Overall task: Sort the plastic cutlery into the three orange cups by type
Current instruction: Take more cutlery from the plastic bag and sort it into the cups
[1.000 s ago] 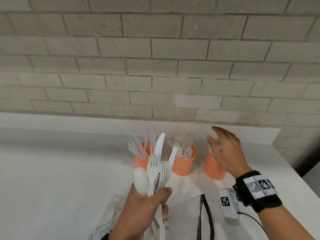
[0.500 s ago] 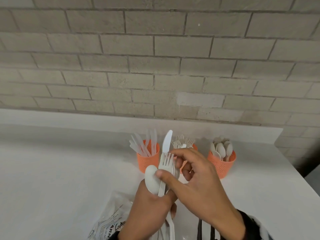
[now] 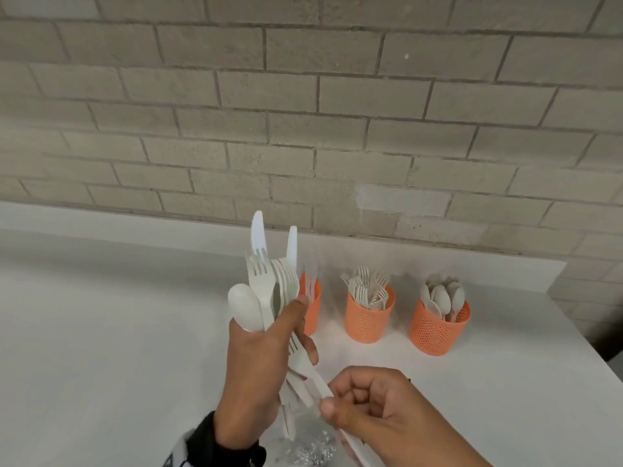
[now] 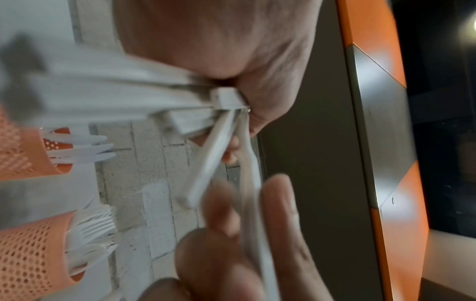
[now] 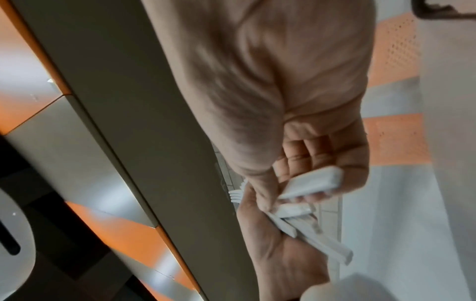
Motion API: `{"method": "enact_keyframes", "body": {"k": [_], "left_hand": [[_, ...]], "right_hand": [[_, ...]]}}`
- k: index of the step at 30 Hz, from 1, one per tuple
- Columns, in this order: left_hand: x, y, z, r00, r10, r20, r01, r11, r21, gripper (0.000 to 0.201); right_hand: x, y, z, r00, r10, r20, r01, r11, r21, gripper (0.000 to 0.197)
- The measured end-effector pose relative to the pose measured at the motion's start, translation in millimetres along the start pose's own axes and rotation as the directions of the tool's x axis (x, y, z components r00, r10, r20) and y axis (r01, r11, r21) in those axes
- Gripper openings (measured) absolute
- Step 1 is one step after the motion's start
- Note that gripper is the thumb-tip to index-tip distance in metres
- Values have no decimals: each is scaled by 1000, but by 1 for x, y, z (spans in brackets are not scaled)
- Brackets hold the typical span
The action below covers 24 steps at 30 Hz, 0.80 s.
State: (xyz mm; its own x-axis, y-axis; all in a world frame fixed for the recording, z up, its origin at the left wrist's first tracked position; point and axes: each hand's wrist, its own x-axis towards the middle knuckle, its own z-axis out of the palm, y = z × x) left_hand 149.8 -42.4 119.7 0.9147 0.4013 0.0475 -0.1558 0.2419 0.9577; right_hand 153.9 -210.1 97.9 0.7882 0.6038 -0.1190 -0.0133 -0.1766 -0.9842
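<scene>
1. Above the white counter point(image 3: 101, 332), my left hand point(image 3: 256, 362) grips a mixed cutlery bundle point(image 3: 266, 291).
2. My right hand point(image 3: 374, 409) pinches one fork point(image 3: 303, 365) by its handle, just beside that bundle.
3. Three orange cups point(image 3: 369, 318) sit behind.

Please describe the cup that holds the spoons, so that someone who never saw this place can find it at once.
Look at the white counter below the grey brick wall, where three orange mesh cups stand in a row. The spoon cup is the rightmost one, nearest the counter's right end. Only it holds rounded spoon bowls; its neighbour, the middle cup, holds forks.
</scene>
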Motion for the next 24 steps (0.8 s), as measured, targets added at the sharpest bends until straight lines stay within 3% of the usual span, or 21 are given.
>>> {"method": "enact_keyframes", "body": {"k": [5, 7, 9, 12, 14, 20, 24], "left_hand": [[6, 1, -9, 997, -24, -77, 20, 998, -52, 27], [6, 0, -11, 998, -4, -58, 3, 1000, -11, 29], [1, -2, -9, 1000, 6, -4, -6, 999, 44, 29], [-13, -6, 3, 991, 4, 134, -20, 993, 120, 20], [-22, -6, 13, 971, -7, 237, -29, 988, 149, 10], [-25, -13, 13, 956, 11, 293, -77, 973, 216, 34], [-26, -13, 7, 932, -37, 360, -20, 988, 154, 22]], "right_hand": [[-16, -6, -18, 986, 34, 165, -35, 999, 3, 15], [-17, -11, -24, 996, 0, 85, -2, 1000, 28, 16], [-12, -18, -23, 993, -68, -94, 77, 993, 95, 19], [4, -33, -11, 923, -186, -337, 213, 976, 43, 17], [15, -39, -4, 908, -231, -350, 253, 967, 19, 21], [24, -35, -2, 907, -237, -349, 258, 966, 15, 18], [22, -31, -7, 929, -236, -285, 266, 961, 72, 28]]}}
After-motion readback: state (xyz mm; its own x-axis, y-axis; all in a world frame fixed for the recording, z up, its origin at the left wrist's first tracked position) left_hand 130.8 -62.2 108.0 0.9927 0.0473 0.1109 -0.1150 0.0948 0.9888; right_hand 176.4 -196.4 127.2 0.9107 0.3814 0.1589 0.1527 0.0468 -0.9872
